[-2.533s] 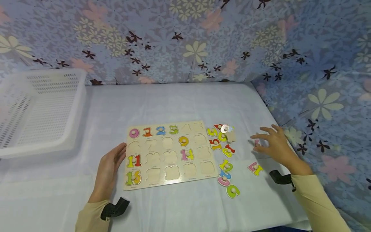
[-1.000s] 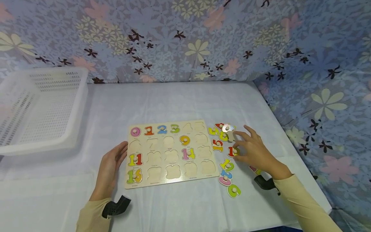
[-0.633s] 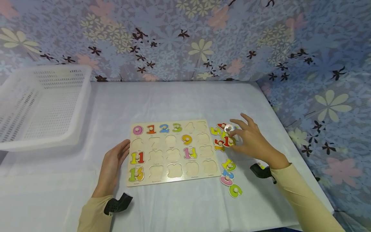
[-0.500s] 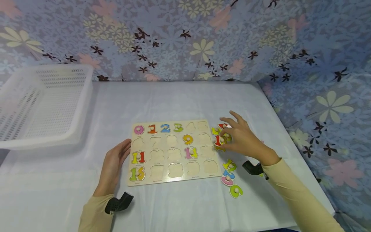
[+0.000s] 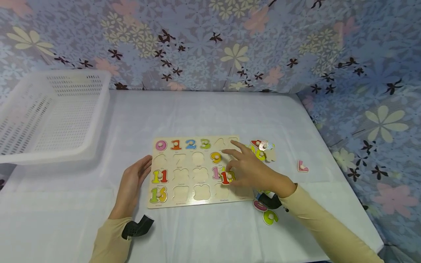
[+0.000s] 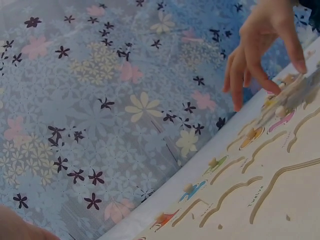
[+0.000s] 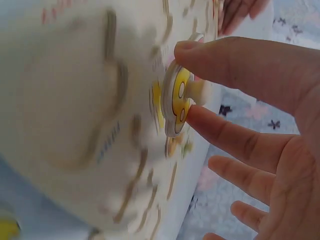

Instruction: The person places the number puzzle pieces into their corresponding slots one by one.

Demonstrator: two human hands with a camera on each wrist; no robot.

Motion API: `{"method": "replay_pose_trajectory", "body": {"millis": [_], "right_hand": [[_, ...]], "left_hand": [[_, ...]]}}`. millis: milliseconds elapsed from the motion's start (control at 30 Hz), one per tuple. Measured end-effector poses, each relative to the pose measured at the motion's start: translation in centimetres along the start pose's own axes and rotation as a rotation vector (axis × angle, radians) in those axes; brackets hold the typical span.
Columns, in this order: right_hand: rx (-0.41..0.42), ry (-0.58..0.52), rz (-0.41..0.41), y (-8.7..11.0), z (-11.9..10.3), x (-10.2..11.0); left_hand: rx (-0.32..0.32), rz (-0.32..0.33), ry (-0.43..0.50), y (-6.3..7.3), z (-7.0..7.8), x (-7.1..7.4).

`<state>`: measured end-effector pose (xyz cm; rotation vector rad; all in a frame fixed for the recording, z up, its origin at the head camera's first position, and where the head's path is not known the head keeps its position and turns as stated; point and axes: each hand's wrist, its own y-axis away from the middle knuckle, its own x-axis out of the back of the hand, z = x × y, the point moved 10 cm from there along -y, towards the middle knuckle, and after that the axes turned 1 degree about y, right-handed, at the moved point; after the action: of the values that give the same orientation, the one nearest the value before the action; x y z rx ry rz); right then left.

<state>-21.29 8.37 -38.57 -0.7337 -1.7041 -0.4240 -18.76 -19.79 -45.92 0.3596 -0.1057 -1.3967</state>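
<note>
A wooden number puzzle board [image 5: 189,202] lies on the white cloth, with pieces 0, 1, 2, 3, 9, 11, 14 and 16 in their recesses. My right hand [image 5: 260,173] pinches a puzzle piece numbered 18 [image 5: 225,178] above the board's right part, partly covering the pink and yellow 14 [image 5: 216,172]. In the right wrist view, thumb and index finger grip the edges of the puzzle piece [image 7: 179,97], its wooden knob [image 7: 197,92] between them. At the board's left edge my left hand [image 5: 134,180] rests with its fingers extended along the side.
Loose number pieces [image 5: 261,155] overlap right of the board. A green 6 [image 5: 270,217] lies near the front, with other pieces partly hidden under my right wrist. A pink piece [image 5: 302,166] sits farther right. A white plastic basket [image 5: 74,153] stands at the left.
My right hand has picked up the puzzle piece 18 at the right side and carried it left, over the board. The left hand stays at the board's left edge.
</note>
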Motion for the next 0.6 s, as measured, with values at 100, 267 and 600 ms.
{"method": "replay_pose_trajectory", "body": {"millis": [100,267,600], "right_hand": [[0.025,-0.028,-0.003,0.2,-1.1,-0.6],[0.060,-0.033,-0.021,-0.1,-2.7,-1.5],[0.068,-0.040,-0.041,-1.4,-4.5,-2.9]], "left_hand": [[0.015,0.012,-0.004,-0.1,-0.2,0.0],[0.028,0.011,-0.002,-0.2,-0.2,0.1],[0.020,0.001,0.008,-0.1,0.0,0.0]]}}
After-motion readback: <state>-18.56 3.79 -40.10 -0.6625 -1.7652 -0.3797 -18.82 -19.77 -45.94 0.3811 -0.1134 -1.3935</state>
